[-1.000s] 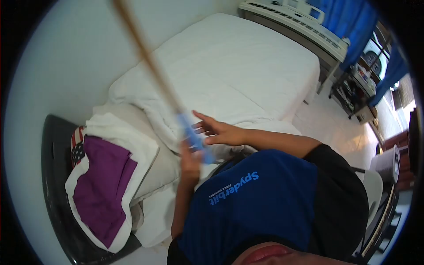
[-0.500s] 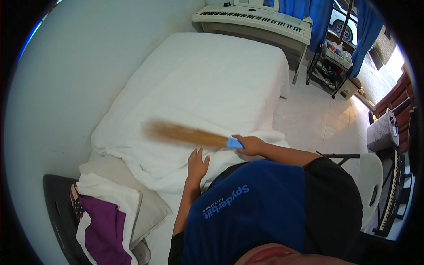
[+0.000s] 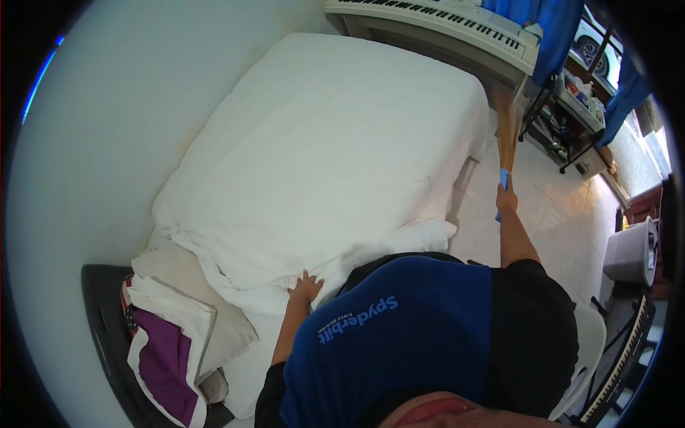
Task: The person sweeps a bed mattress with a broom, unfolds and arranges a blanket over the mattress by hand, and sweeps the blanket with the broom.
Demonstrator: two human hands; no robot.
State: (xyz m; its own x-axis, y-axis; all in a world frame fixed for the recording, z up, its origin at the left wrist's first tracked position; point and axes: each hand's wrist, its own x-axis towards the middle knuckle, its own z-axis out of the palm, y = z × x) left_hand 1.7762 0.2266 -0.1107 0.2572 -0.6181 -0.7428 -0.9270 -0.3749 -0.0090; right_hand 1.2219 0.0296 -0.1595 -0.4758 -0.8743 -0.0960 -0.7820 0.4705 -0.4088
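Observation:
My right hand is wrapped round the blue handle of a stick broom, out past the right side of the bed. The broom's brown bristles point away from me toward the keyboard stand, their far ends blurred. With its fingers spread, my left hand rests on the rumpled near edge of the white sheet and holds nothing. The sheet covers the mattress, largely smooth at the far part and bunched along the near side.
A pillow and folded purple cloth lie at the lower left by a dark headboard. Beyond the bed stands a white keyboard. To the right are a cart, a laundry basket and a white chair.
The broom has gone from over the bed to its right side, in my right hand. My left hand, earlier beside the handle, has come down onto the sheet's near edge.

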